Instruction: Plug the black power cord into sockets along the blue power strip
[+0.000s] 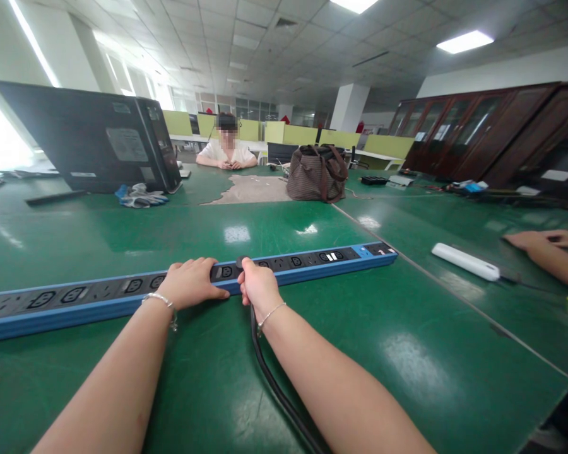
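Note:
A long blue power strip (307, 272) with a black socket face lies across the green table, its right end tilted slightly away. My left hand (192, 282) rests over the strip left of centre, fingers on its top and thumb stretched along the near side. Just to the right, my right hand (259, 285) is closed round a black plug (241, 260) at the socket face; whether its pins are inserted is hidden. From beneath that hand a black cable (277, 391) runs down toward the lower edge of the view.
A white power strip (466, 261) lies at right, near another person's hands (544, 239). Farther back are a brown bag (317, 173), a black computer monitor or case (108, 139), gloves (141, 196) and a seated person (227, 151). The green table (170, 221) has a seam at right.

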Available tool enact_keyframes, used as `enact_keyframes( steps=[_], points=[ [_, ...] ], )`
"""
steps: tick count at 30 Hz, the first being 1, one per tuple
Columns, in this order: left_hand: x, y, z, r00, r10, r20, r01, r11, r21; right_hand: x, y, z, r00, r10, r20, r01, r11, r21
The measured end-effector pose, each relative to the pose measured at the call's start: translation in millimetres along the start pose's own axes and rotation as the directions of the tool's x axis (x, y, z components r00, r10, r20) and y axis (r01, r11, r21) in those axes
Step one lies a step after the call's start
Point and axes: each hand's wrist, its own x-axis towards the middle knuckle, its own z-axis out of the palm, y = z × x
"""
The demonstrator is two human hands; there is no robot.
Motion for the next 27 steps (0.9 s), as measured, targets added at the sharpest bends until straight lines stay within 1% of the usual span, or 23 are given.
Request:
enact_keyframes(
  steps=[2, 8, 11, 13, 17, 20, 23, 25, 27],
  points=[
    [0, 0, -0.1, 1.0, -0.002, 0.001, 0.002, 1.0, 0.005, 3, 5, 5, 1.0, -0.003, -0.029, 0.002, 1.0, -0.009],
    [-3, 1, -2.1, 1.0, 0.001, 0.007, -0.001, 1.0, 0.02, 7, 14, 19, 0.998, 0.011, -0.056, -0.01, 1.0, 0.013],
    [-2, 1, -2.3, 1.0, 0.005, 0.012, -0.005, 1.0, 0.017, 7, 12, 18, 0.996, 0.052, -0.076, -0.049, 0.998, 0.033],
    [-1, 0, -1.9, 1.0, 0.002, 0.017, -0.003, 1.0, 0.017, 5, 10, 15, 0.994, 0.089, -0.066, -0.084, 0.994, 0.075],
    [1, -1, -1.0, 1.0, -0.006, 0.022, 0.005, 1.0, 0.018, 2, 4, 7, 0.994, 0.111, 0.005, -0.111, 0.983, 0.148],
    [1, -1, -0.7, 1.0, -0.004, 0.016, 0.003, 1.0, 0.019, 0, 0, 1, 0.991, 0.113, 0.067, -0.122, 0.982, 0.143],
    [0, -1, 0.1, 1.0, -0.004, 0.018, 0.004, 1.0, 0.02, 0, -4, -7, 0.976, 0.155, 0.151, -0.17, 0.981, 0.092],
    [1, -1, 1.0, 1.0, -0.007, 0.02, 0.007, 1.0, 0.016, 1, -7, -12, 0.952, 0.2, 0.231, -0.213, 0.977, 0.03],
    [2, -2, 2.0, 1.0, -0.007, 0.02, 0.007, 1.0, 0.005, 2, -9, -14, 0.929, 0.235, 0.287, -0.235, 0.971, -0.033]
  ],
)
